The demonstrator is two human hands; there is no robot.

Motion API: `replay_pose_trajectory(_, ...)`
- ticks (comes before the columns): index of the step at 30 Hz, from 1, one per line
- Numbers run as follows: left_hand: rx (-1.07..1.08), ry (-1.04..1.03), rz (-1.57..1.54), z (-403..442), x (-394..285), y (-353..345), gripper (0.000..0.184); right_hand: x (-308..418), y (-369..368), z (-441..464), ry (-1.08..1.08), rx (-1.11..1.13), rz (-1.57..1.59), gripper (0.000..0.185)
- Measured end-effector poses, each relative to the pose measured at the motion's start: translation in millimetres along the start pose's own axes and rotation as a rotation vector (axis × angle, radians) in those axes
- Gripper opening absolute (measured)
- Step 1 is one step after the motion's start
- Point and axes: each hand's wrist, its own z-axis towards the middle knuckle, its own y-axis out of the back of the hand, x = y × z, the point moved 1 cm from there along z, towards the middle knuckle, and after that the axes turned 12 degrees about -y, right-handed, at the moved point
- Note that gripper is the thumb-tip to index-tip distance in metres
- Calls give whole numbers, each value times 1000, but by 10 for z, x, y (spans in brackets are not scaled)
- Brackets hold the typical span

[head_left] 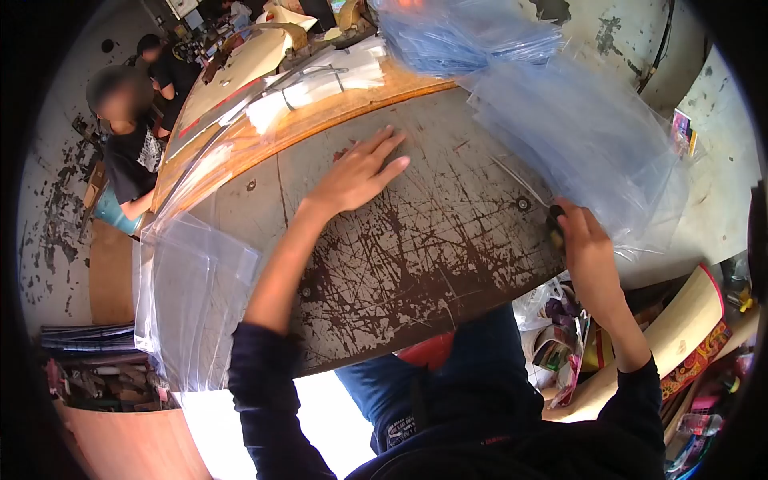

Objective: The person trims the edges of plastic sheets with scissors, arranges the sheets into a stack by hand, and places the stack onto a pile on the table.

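My left hand [360, 172] is over the far middle of a scratched grey-brown work surface [416, 240], its fingers stretched out and apart, holding nothing. My right hand [588, 248] is closed around a small dark-handled tool [556, 224] at the right edge of that surface. Its working end is hard to make out. A thin pale strip [520, 178] lies just beyond the tool. Beside my right hand spreads a heap of transparent plastic sheets [592, 144]. More transparent plastic sheets [196, 280] hang over the left end of the surface.
A bluish stack of plastic sheets [472, 40] lies at the back. Tied white bundles [320, 84] rest on the wooden table [424, 84] behind the work surface. Two people [128, 144] are at the far left. Rolled material [672, 336] and clutter stand low on the right.
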Motion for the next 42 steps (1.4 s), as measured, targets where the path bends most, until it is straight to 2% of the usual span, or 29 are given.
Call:
replay_pose_trajectory(3, 15, -16, 119, 488, 2, -144, 71, 38, 74, -29, -3, -79, 17, 28)
replay_pose_trajectory(7, 34, -103, 206, 868, -500, -437, 79, 222, 321, -141, -59, -196, -97, 27)
replay_pose_trajectory(9, -27, -267, 188, 847, -786, -560, 79, 300, 479, -146, -113, -300, -67, 22)
replay_pose_trajectory(10, -23, -270, 189, 824, -844, -641, 79, 321, 534, -118, -118, -300, -67, 22)
replay_pose_trajectory(12, -169, -423, 79, 735, -932, -778, 77, 340, 607, -46, -193, -294, 9, 17)
replay_pose_trajectory(14, -119, -454, 73, 562, -1135, -718, 75, 313, 619, 27, -247, -279, 88, 13)
replay_pose_trajectory(16, -68, -475, 67, 348, -1297, -710, 73, 214, 612, 94, -296, -87, 304, 14)
replay_pose_trajectory(18, -195, -721, 20, 116, -1449, -757, 72, 211, 567, 192, -310, -55, 342, 17)
replay_pose_trajectory(19, -193, -716, 21, 19, -1503, -760, 72, 187, 502, 243, -288, -61, 369, 17)
replay_pose_trajectory(21, -131, -750, -168, -194, -1589, -736, 68, 150, 366, 329, -263, -59, 453, 19)
replay_pose_trajectory(22, -128, -742, -166, -334, -1641, -733, 68, 154, 295, 354, -261, -53, 461, 19)
replay_pose_trajectory(24, 182, -860, -251, -609, -1733, -718, 67, 174, 140, 410, -269, -8, 542, 19)
replay_pose_trajectory(26, 187, -800, -353, -807, -1725, -545, 66, 149, -89, 493, -200, -6, 552, 20)
replay_pose_trajectory(28, 196, -734, -452, -1011, -1642, -320, 65, 149, -302, 535, -277, 137, 736, 22)
replay_pose_trajectory(30, 47, -103, 233, -1159, -1474, -104, 67, 182, -365, 557, -264, 178, 743, 22)
replay_pose_trajectory(31, 46, -89, 244, -1211, -1484, -143, 67, 168, -423, 563, -301, 223, 797, 22)
replay_pose_trajectory(33, -133, 123, 258, -1385, -1586, -331, 69, 148, -490, 597, -326, 274, 861, 22)
replay_pose_trajectory(35, -90, -55, -35, -1431, -1839, -526, 71, 138, -536, 609, -328, 373, 964, 22)
replay_pose_trajectory(36, -57, -212, -134, -1440, -1956, -680, 67, 158, -521, 595, -317, 380, 968, 22)
replay_pose_trajectory(37, -24, -370, -229, -1463, -2039, -846, 63, 193, -450, 554, -156, 241, 637, 22)
replay_pose_trajectory(38, -12, -374, -274, -1516, -2108, -999, 59, 240, -372, 491, 2, 96, 307, 24)
replay_pose_trajectory(41, -35, -315, -260, -1594, -2105, -1031, 52, 502, -85, 88, -18, 9, 228, 30)
replay_pose_trajectory(42, -64, -268, -218, -1613, -2102, -981, 50, 539, 26, -33, 99, 24, 73, 34)
